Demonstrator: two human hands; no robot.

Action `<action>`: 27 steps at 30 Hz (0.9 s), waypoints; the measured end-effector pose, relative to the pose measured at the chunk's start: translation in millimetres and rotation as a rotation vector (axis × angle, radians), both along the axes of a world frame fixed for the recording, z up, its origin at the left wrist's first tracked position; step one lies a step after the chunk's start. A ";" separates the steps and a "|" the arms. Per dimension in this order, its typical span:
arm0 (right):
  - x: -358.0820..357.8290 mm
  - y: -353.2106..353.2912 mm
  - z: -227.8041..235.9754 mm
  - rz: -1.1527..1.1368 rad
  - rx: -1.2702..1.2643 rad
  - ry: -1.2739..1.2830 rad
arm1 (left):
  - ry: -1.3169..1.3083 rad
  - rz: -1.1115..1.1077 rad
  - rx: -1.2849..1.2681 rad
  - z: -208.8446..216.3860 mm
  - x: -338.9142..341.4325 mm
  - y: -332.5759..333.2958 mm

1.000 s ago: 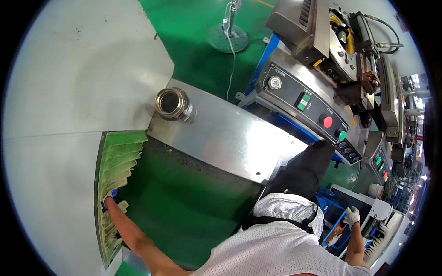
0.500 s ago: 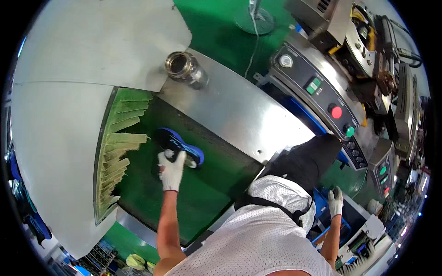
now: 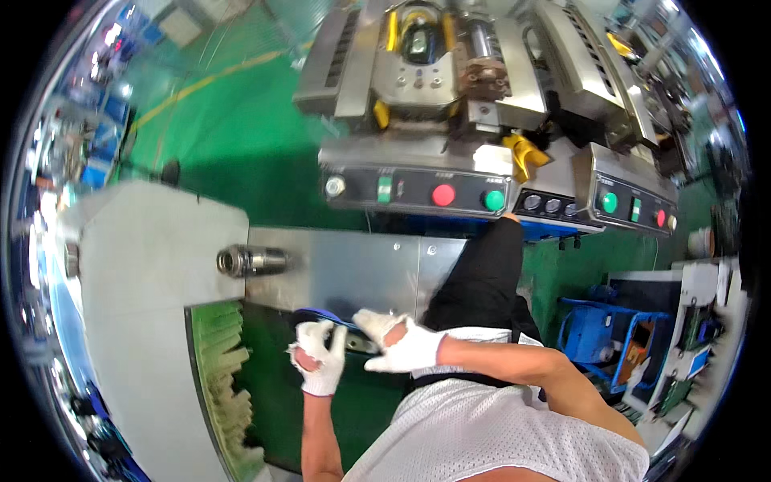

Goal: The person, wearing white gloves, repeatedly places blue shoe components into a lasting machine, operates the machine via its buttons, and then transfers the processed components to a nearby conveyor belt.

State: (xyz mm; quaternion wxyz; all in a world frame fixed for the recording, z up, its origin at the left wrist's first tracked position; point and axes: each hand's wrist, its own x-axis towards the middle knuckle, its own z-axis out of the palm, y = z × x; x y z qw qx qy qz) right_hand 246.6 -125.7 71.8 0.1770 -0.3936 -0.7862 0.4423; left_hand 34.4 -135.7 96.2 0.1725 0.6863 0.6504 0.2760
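Note:
A black and blue shoe [image 3: 359,343] lies over the green belt, partly hidden by my two hands. My left hand [image 3: 320,359], in a white knit glove with bare skin showing at the palm, has curled fingers around its near side. At the shoe's right end is my right hand [image 3: 401,344], gloved the same way. Its thumb and fingers are spread apart; whether they touch the shoe is hard to tell. The sole side and the far end of the shoe are mostly covered.
A metal flask [image 3: 255,261] rests on the steel ledge [image 3: 345,269]. Left of the belt stands a pale machine housing [image 3: 152,265] with a green strip curtain [image 3: 218,361]. Ahead runs a control panel [image 3: 414,193] below metal machinery. A blue frame [image 3: 602,337] stands at right.
My view has turned toward the control panel. My right hand has come from far right to beside the shoe. The left hand stays at the shoe, which now appears nearer the ledge.

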 end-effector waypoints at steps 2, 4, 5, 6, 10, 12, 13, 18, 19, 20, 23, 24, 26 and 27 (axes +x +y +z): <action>-8.4 9.9 0.2 -0.095 -0.084 -0.018 | -0.018 -0.160 0.028 19.2 38.5 21.6; 5.4 17.9 -19.8 -0.239 0.176 0.116 | 0.002 -0.256 0.034 46.4 69.4 47.7; 32.8 32.1 3.0 -0.161 -0.044 0.215 | 0.080 -0.495 0.017 57.6 81.1 69.6; 58.3 39.9 24.9 -0.260 -0.164 0.348 | 0.010 -0.568 0.016 75.0 102.1 86.6; 168.6 35.6 52.2 -0.424 -0.581 0.456 | 0.034 -0.767 0.329 129.8 178.0 182.5; 209.4 -5.5 17.1 -0.615 -0.733 0.597 | 0.138 -0.707 0.492 148.0 211.1 253.6; 217.4 -12.3 25.8 -0.706 -0.741 0.744 | 0.131 -0.640 0.468 146.2 220.4 290.4; 251.4 -72.4 0.2 -0.996 -0.559 1.165 | 0.242 -0.337 0.316 113.7 269.1 463.8; 253.5 -84.4 -18.8 -1.053 -0.493 1.129 | 0.295 -0.307 0.354 100.8 276.7 491.7; 258.6 -99.0 -36.6 -1.139 -0.421 1.072 | 0.270 -0.248 0.196 99.0 307.3 500.2; 267.0 -121.6 -38.8 -1.173 -0.313 0.928 | 0.473 -0.144 0.169 55.3 322.7 544.6; 268.5 -105.6 -8.9 -1.211 -0.356 1.076 | 0.493 -0.141 0.131 42.5 329.7 550.7; 273.9 -100.8 16.4 -1.289 -0.433 1.237 | 0.550 -0.140 0.194 28.7 341.2 564.7; 273.6 -105.5 12.6 -1.332 -0.481 1.250 | 0.575 -0.149 0.129 35.5 348.8 565.6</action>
